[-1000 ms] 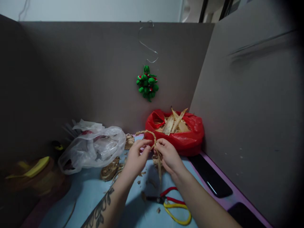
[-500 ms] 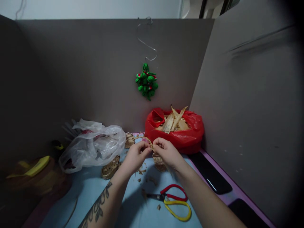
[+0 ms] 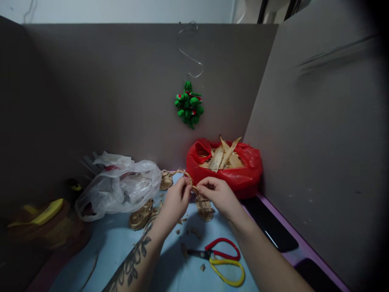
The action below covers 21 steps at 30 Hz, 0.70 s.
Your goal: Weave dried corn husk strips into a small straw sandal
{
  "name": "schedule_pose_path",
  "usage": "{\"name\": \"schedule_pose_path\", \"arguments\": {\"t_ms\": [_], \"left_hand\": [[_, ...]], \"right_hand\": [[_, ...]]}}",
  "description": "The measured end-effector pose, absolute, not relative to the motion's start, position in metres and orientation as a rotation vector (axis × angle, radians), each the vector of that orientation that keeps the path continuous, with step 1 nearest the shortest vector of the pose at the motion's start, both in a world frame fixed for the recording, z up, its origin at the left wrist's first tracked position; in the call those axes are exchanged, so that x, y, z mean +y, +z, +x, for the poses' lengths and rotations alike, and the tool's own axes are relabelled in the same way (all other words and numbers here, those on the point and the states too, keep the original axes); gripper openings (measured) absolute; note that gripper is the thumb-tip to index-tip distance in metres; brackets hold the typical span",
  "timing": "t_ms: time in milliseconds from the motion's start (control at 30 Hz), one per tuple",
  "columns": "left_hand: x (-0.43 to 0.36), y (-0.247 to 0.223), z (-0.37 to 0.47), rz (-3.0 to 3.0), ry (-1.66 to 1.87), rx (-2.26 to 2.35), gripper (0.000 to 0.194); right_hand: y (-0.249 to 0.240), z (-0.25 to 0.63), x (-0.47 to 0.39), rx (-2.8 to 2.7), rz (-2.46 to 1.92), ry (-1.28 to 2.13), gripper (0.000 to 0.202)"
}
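A twisted straw-coloured cord (image 3: 189, 176) runs between my hands, made of what looks like dried plant fibre. My left hand (image 3: 178, 197) pinches it with thumb and forefinger. Close by on the right, my right hand (image 3: 217, 194) pinches the same cord, its fingertips a small gap from the left ones. Just below the hands lies a woven brown piece (image 3: 204, 207). Behind my left hand sits another woven piece (image 3: 166, 181), and the cord loops toward it. A coiled woven piece (image 3: 141, 215) rests left of my left wrist.
Scissors (image 3: 209, 254) with one red and one yellow handle lie on the blue cloth (image 3: 170, 267) among scraps. A red bag (image 3: 225, 178) of dried strips stands behind. A clear plastic bag (image 3: 121, 194) is at left, a black phone (image 3: 273, 227) at right. A green ornament (image 3: 189, 106) hangs behind.
My hands have drawn slightly apart along the cord, and the right hand has shifted a little right. More of the woven piece below shows. The view has tilted slightly.
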State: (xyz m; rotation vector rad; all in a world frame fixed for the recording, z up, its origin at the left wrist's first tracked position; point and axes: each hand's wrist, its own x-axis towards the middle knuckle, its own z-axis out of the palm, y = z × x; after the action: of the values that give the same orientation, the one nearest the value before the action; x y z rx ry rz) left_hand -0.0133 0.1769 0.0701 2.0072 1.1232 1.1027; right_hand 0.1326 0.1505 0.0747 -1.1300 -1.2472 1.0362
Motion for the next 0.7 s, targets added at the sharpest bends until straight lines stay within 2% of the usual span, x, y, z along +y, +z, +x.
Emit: {"name": "schedule_pose_path", "arguments": {"t_ms": [133,233,300,367,533,700], "left_hand": [[0.18,0.065,-0.012,1.716,1.186,1.103,0.017],[0.185,0.062,-0.014,1.407,1.14,0.911,0.022],[0.189,0.061,-0.016,1.319,1.158,0.859,0.023],[0.191,0.063,-0.017,1.314,1.206,0.862,0.023],[0.185,0.069,-0.015,1.473,1.179,0.914,0.02],[0.18,0.067,-0.013,1.731,1.125,0.954,0.016]], "right_hand": [[0.068,0.112,0.141,-1.352,-1.22,0.727,0.009],[0.059,0.099,0.137,-1.515,-1.221,0.387,0.017],[0.057,0.096,0.136,-1.604,-1.199,0.307,0.022],[0.058,0.098,0.137,-1.64,-1.161,0.344,0.025],[0.066,0.111,0.142,-1.467,-1.209,0.348,0.012],[0.064,0.115,0.15,-1.249,-1.092,0.903,0.021]]}}
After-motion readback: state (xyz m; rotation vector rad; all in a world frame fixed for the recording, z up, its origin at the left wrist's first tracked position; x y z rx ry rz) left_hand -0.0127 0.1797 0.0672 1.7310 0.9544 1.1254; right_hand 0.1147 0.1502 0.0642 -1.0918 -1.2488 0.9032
